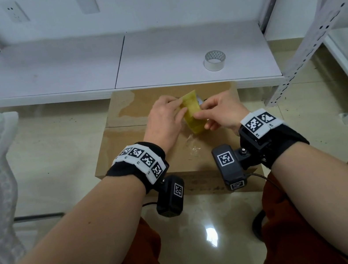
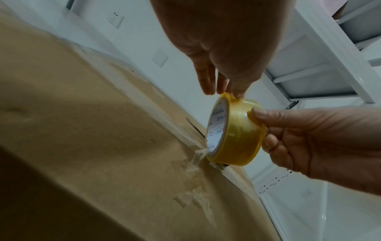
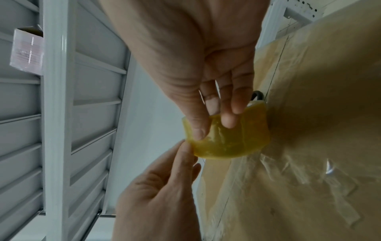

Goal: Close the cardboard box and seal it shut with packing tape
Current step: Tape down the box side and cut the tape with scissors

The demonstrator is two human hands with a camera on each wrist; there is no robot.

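Head view: forearms frame the closed cardboard box point(image 1: 144, 151) on the floor; left hand point(image 1: 164, 119) and right hand point(image 1: 220, 109) hold the yellow tape roll point(image 1: 192, 114) upright on its lid. A second roll point(image 1: 214, 60) sits on the white shelf point(image 1: 64, 67).
Left wrist view: left fingertips point(image 2: 237, 93) pinch the roll's top edge.
Right wrist view: right thumb and fingers point(image 3: 228, 120) clamp the roll's rim.

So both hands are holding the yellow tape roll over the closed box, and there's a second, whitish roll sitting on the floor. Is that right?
Nearly. The whitish tape roll sits on the white shelf, not the floor, as the head view shows. The rest holds: the left hand and right hand both hold the yellow tape roll over the closed cardboard box.
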